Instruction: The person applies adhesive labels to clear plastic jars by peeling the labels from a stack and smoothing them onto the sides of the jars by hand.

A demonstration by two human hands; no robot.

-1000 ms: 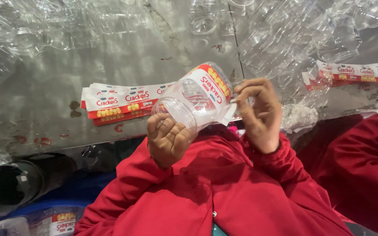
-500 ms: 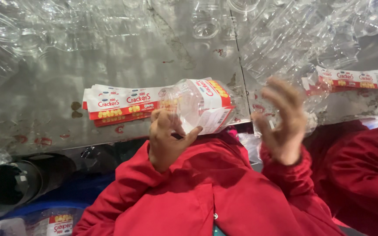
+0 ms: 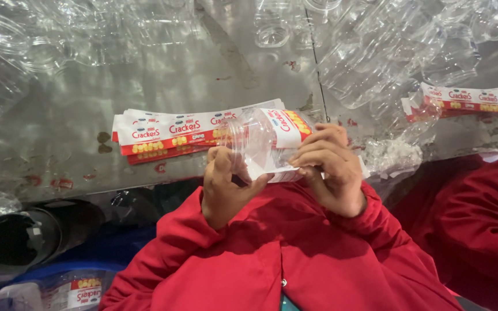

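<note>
Two bare hands are holding one clear plastic jar (image 3: 263, 144) in front of a red jacket (image 3: 295, 259). The jar is lying on its side in the air, just above the near edge of the grey metal worktop (image 3: 162, 86), with its open mouth pointing to the left. The left hand (image 3: 226, 187) is gripping the jar near its mouth, with the thumb up against the rim and the fingers curled under it. The right hand (image 3: 327, 170) is wrapping around the other end, and its fingers (image 3: 312, 155) are pressing on a red and white label (image 3: 286, 124) that is sitting around the jar. Both hands are clenched on the jar. Just behind the jar, a flat stack of the same red and white labels (image 3: 168, 135) is lying on the worktop. A second stack of labels (image 3: 462, 101) is lying far off to the right. Many empty clear jars (image 3: 376, 52) are piling up across the back of the worktop. Down at the left, a dark round tube (image 3: 18, 236) is lying below the worktop edge, and a jar with a label on it (image 3: 59, 291) is resting in a blue bin (image 3: 41, 270). Another red sleeve (image 3: 479, 219) is showing at the right side.
</note>
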